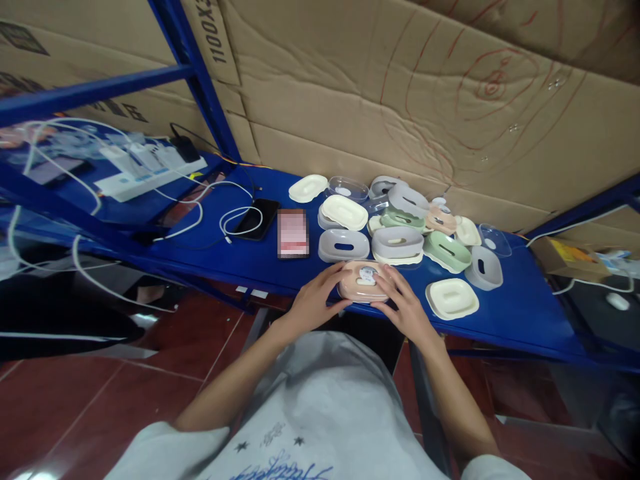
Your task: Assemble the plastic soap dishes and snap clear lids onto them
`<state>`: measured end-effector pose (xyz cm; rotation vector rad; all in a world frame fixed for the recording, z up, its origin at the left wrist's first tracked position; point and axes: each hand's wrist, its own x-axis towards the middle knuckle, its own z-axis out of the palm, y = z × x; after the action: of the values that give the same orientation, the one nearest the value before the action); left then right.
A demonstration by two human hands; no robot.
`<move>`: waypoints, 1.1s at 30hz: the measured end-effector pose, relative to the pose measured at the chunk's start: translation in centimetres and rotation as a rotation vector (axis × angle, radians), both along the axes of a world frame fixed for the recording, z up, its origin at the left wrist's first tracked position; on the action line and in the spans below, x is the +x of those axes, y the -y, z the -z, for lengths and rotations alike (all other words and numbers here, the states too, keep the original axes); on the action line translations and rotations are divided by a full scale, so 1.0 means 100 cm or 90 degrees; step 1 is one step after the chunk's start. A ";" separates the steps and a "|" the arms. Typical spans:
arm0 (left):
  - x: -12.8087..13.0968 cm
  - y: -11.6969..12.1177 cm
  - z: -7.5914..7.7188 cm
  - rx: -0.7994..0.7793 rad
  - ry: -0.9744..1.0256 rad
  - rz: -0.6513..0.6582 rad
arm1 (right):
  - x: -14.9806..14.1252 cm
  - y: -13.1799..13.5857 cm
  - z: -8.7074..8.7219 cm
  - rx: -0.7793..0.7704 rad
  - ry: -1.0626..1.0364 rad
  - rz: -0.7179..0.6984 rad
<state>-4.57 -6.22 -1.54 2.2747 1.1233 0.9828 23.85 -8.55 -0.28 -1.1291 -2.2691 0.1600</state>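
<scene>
A peach soap dish (357, 288) with a clear lid and a round pale sticker sits at the front edge of the blue table. My left hand (317, 297) grips its left end, thumb at the near side and fingers at the far side. On the right end, my right hand (405, 303) holds it the same way, with a finger near the sticker. Just behind it lie a grey soap dish (327, 248) and another grey dish (411, 235) stacked on cream pieces. A cream dish (453, 298) rests to the right of my right hand.
Several more grey, green, cream and peach dish parts lie behind, with a clear lid (495, 239) at the right. A black phone (259, 220), a white cable (203, 200) and a blurred pink box (293, 235) are at left. Cardboard (320, 107) stands behind the table.
</scene>
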 end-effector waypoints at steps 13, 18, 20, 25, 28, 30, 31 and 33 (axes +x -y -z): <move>0.002 0.002 0.001 0.076 -0.087 0.005 | 0.175 0.073 -0.014 0.341 -0.017 0.599; 0.006 0.001 0.004 0.121 -0.099 -0.005 | 0.255 0.086 0.022 0.304 -0.018 0.743; 0.008 0.001 0.004 0.131 -0.102 -0.013 | 0.267 0.083 0.031 0.281 0.001 0.733; 0.010 0.001 0.003 0.135 -0.112 -0.021 | 0.246 0.067 0.022 0.286 0.059 0.749; 0.010 0.002 0.005 0.126 -0.114 -0.019 | 0.200 0.061 0.012 0.248 0.070 0.584; 0.010 0.002 0.005 0.119 -0.112 -0.023 | 0.160 0.059 0.010 0.163 0.082 0.448; 0.010 0.003 0.004 0.115 -0.111 -0.024 | 0.138 0.059 0.011 0.130 0.090 0.415; 0.008 0.004 0.002 0.108 -0.112 -0.014 | 0.095 0.060 0.013 0.099 0.077 0.367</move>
<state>-3.78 -6.61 -1.72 2.5308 1.1790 0.9319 33.31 -14.56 -1.63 -1.6830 -1.9178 -0.3135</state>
